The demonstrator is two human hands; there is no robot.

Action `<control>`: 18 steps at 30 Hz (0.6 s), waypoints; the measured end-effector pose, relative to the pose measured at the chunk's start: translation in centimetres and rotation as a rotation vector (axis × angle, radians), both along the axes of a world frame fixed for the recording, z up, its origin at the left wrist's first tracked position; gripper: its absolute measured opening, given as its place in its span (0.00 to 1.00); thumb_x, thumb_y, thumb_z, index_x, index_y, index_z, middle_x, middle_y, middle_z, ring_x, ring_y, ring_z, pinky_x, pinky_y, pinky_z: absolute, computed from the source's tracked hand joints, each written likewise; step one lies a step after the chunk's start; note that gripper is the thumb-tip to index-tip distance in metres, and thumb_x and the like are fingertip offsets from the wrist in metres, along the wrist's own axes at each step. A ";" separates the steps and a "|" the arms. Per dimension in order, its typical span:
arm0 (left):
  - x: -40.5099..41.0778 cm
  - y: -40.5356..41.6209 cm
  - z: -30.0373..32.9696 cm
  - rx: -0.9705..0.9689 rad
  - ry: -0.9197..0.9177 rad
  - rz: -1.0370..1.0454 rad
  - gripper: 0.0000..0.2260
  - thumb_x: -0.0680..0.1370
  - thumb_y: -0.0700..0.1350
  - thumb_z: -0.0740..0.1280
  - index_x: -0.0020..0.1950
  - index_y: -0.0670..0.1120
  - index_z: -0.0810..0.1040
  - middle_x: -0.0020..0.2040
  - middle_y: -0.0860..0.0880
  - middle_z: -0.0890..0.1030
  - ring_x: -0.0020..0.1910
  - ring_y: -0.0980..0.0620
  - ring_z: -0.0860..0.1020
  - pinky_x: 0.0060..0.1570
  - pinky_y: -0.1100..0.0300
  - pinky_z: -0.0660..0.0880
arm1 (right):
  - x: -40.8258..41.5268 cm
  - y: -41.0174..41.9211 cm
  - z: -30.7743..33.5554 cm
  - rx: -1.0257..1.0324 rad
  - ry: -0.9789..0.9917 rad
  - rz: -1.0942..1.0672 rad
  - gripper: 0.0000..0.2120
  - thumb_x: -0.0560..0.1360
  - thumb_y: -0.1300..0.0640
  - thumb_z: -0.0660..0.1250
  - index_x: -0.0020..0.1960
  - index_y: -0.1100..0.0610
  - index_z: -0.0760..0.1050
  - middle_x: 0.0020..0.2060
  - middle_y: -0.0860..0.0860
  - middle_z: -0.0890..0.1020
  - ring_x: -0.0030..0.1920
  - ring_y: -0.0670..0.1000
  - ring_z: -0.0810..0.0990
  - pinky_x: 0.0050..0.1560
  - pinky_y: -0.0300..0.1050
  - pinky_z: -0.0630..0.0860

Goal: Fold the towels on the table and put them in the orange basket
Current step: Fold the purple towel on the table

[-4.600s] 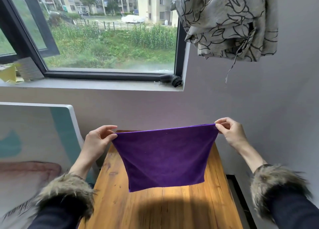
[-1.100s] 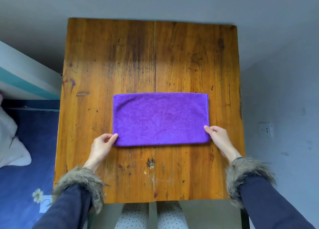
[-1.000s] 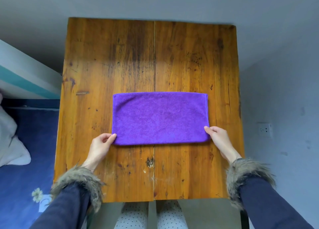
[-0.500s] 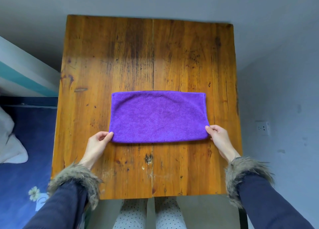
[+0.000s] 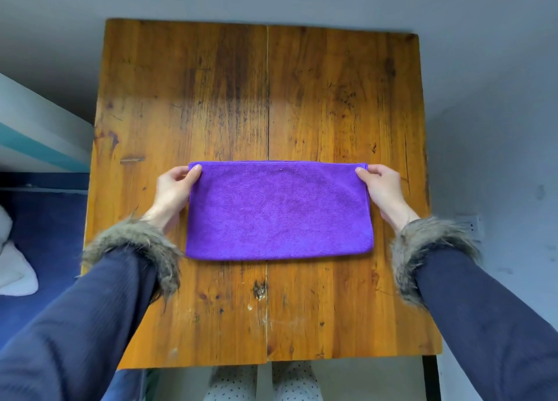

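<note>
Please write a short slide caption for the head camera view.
Left hand and right hand pinch the far corners of a folded purple towel on a wooden table.

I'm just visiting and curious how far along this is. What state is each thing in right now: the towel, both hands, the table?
purple towel: folded into a flat rectangle, lying on the table.
left hand: pinches the towel's far left corner.
right hand: pinches the towel's far right corner.
wooden table: upright, worn top, bearing the towel.
</note>
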State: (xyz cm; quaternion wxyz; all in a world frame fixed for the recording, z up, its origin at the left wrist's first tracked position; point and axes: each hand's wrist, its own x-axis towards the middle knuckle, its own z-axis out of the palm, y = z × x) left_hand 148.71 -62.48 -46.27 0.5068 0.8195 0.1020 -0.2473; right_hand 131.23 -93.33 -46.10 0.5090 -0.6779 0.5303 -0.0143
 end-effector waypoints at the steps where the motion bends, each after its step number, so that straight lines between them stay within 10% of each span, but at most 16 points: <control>1: 0.0 -0.1 0.1 -0.020 0.008 0.014 0.07 0.78 0.46 0.65 0.51 0.44 0.78 0.38 0.54 0.76 0.32 0.63 0.71 0.26 0.76 0.66 | 0.1 0.0 0.0 -0.007 0.006 -0.003 0.07 0.76 0.56 0.66 0.49 0.59 0.78 0.44 0.53 0.82 0.44 0.49 0.78 0.49 0.48 0.75; 18: 0.2 1.0 -0.1 -0.039 0.016 0.003 0.07 0.78 0.46 0.65 0.46 0.44 0.79 0.36 0.53 0.77 0.34 0.60 0.71 0.35 0.65 0.68 | -0.8 0.1 0.1 0.015 -0.029 -0.096 0.11 0.77 0.56 0.63 0.46 0.63 0.79 0.41 0.54 0.79 0.44 0.51 0.74 0.48 0.48 0.72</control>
